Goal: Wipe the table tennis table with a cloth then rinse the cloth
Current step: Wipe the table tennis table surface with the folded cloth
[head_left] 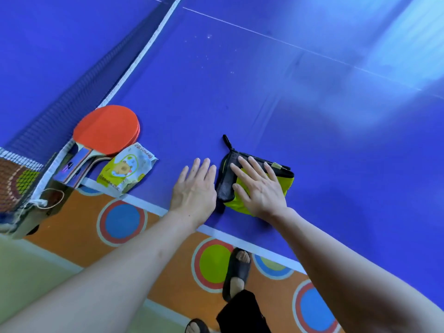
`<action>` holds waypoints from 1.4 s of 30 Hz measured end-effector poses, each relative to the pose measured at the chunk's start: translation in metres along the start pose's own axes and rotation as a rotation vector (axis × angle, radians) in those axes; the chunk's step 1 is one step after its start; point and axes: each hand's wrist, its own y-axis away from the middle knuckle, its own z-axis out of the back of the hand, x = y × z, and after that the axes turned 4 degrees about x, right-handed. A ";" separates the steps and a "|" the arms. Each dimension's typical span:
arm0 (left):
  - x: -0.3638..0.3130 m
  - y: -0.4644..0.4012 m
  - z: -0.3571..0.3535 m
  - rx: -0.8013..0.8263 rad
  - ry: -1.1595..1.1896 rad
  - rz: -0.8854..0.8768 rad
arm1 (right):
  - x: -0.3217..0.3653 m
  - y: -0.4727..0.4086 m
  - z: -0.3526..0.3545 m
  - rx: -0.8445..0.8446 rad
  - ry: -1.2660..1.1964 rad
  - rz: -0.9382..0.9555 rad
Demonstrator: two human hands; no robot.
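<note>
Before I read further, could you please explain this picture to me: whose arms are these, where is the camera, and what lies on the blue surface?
There is no machine here. A person wears one camera on the head, looking down at their own arms. The blue surface is a table tennis table, its net at the left. The right hand lies flat on a folded yellow-and-grey cloth; it presses, with no grip. The left hand rests open on the table beside the cloth. By the net lie red paddles and a packet of wipes.
</note>
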 end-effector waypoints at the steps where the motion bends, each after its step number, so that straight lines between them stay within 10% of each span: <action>1: -0.002 -0.014 0.004 -0.002 -0.013 -0.005 | -0.010 -0.012 0.002 -0.014 -0.001 0.003; 25: -0.065 -0.454 0.111 -0.095 -0.065 -0.092 | -0.295 -0.422 0.073 -0.109 -0.074 -0.089; 42: -0.035 -0.394 0.098 -0.089 -0.113 -0.097 | -0.242 -0.400 0.076 0.074 0.017 -0.112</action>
